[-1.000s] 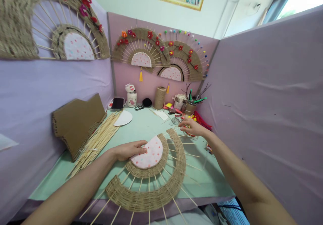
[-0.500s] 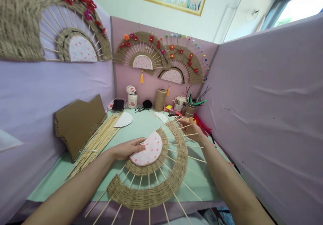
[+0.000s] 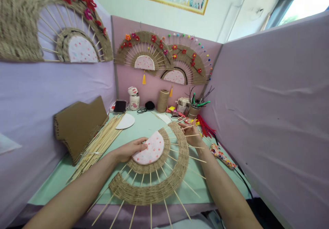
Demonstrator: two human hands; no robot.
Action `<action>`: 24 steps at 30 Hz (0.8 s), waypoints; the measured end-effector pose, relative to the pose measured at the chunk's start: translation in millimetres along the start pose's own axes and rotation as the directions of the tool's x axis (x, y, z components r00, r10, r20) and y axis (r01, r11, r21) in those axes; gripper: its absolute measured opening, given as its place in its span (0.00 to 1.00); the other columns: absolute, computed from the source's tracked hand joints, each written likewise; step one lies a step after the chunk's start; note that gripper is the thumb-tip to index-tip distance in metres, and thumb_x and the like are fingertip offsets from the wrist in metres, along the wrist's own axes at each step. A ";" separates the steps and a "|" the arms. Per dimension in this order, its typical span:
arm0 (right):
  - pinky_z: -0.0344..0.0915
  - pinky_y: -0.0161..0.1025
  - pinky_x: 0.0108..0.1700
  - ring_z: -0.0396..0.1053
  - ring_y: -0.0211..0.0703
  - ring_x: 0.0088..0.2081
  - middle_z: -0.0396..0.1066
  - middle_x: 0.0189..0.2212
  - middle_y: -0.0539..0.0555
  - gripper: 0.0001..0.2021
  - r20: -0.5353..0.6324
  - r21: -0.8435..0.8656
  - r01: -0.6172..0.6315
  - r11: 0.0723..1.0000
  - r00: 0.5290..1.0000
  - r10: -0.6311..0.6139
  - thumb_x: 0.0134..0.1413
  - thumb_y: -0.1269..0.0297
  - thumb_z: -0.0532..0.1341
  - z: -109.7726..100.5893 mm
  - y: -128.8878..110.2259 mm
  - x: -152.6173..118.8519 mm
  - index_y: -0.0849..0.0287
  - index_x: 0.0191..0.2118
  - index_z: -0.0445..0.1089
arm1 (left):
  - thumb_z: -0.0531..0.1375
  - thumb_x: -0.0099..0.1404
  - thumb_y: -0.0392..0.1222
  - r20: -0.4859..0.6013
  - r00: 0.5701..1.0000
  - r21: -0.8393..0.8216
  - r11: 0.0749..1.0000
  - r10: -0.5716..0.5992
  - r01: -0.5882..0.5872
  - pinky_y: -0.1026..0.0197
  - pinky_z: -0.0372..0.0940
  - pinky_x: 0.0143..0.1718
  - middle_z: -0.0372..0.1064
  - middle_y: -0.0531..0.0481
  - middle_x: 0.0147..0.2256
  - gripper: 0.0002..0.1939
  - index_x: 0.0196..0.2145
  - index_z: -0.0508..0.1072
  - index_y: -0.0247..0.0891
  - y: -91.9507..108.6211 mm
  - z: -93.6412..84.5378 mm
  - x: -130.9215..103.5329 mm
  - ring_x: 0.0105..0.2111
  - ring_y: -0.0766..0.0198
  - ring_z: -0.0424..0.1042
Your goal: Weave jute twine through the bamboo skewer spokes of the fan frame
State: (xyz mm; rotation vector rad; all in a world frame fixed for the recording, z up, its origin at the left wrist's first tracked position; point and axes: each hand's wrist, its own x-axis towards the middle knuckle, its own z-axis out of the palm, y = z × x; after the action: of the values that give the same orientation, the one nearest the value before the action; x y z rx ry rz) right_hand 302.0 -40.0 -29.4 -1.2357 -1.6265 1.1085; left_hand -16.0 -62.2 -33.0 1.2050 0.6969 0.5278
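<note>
A half-round fan frame of pale sticks, with a wide woven twine band [image 3: 154,192] and a narrower inner band, is held tilted over the green tabletop. My left hand [image 3: 132,149] grips the straight side of its dotted pink-white half circle [image 3: 153,149], thumb on top. At the band's upper right end, my right hand [image 3: 191,132] is behind the stick tips, its fingers bent near the outermost sticks. Exactly what its fingertips pinch is too small to make out.
Loose sticks [image 3: 99,147] and brown cardboard [image 3: 81,123] lie left, beside a white half circle [image 3: 125,121]. Behind stand a twine spool [image 3: 162,101] and a tool pot [image 3: 194,111]. A flower-patterned glue gun [image 3: 222,156] with a cord lies right. Finished fans [image 3: 146,39] hang behind.
The fan frame has risen slightly and turned a little. My right hand and forearm have shifted left and down, uncovering the flower-patterned glue gun. My left hand keeps its grip.
</note>
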 end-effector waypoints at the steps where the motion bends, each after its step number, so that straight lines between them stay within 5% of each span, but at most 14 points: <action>1: 0.59 0.44 0.36 0.63 0.51 0.34 0.68 0.29 0.60 0.43 -0.048 0.088 -0.007 0.996 0.999 0.011 0.45 0.31 0.33 0.4 2.1 -0.2 0.57 0.48 0.66 | 0.65 0.52 0.46 -0.021 1.000 -0.009 1.000 -0.001 0.001 0.67 0.60 0.26 0.71 0.48 0.36 0.25 0.47 0.68 0.37 -0.2 0.8 0.7 0.27 0.67 0.68; 4: 0.60 0.44 0.35 0.64 0.50 0.33 0.68 0.28 0.58 0.43 -0.092 0.300 -0.036 0.953 0.994 0.066 0.43 0.29 0.34 3.4 6.3 -1.8 0.56 0.45 0.68 | 0.65 0.51 0.46 -0.052 0.999 -0.024 1.000 -0.002 0.001 0.67 0.61 0.25 0.71 0.49 0.32 0.23 0.43 0.69 0.36 -0.4 3.8 2.1 0.25 0.68 0.68; 11: 0.61 0.41 0.35 0.66 0.49 0.35 0.70 0.30 0.60 0.43 0.017 0.444 -0.088 0.891 0.996 0.090 0.43 0.28 0.37 5.4 7.8 -4.3 0.60 0.43 0.68 | 0.65 0.50 0.46 -0.079 0.997 -0.004 1.000 0.010 -0.011 0.68 0.60 0.24 0.71 0.50 0.31 0.20 0.40 0.70 0.35 0.6 6.7 2.7 0.25 0.68 0.68; 18: 0.47 0.36 0.19 0.48 0.36 0.15 0.54 0.14 0.48 0.41 -0.230 0.352 -0.050 0.935 0.963 0.138 0.41 0.27 0.38 -5.1 24.8 4.9 0.59 0.37 0.70 | 0.65 0.50 0.47 -0.120 0.993 0.025 1.000 -0.006 0.009 0.68 0.58 0.23 0.71 0.51 0.29 0.20 0.39 0.69 0.36 2.3 2.7 2.6 0.24 0.68 0.67; 22: 0.46 0.37 0.19 0.49 0.36 0.16 0.54 0.12 0.48 0.40 -0.356 0.270 -0.034 0.962 0.925 0.132 0.39 0.27 0.44 -9.6 32.0 8.7 0.60 0.38 0.70 | 0.65 0.49 0.46 -0.117 0.993 0.027 1.000 -0.013 0.016 0.68 0.60 0.24 0.71 0.50 0.30 0.20 0.39 0.70 0.35 2.1 2.1 3.0 0.25 0.68 0.68; 24: 0.49 0.38 0.20 0.53 0.38 0.17 0.57 0.13 0.49 0.39 -0.311 0.188 -0.065 0.980 0.942 0.122 0.38 0.28 0.47 -13.1 34.1 9.6 0.59 0.40 0.70 | 0.65 0.50 0.46 -0.121 0.993 0.028 0.999 -0.016 0.019 0.68 0.59 0.24 0.71 0.50 0.30 0.20 0.40 0.70 0.35 1.8 2.1 3.3 0.25 0.68 0.68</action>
State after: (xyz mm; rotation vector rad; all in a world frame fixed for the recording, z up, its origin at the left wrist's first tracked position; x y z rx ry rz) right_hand 321.7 -23.5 -57.0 -1.3112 -1.2102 1.0217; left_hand -12.2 -60.8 -31.5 1.2005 0.8195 0.5808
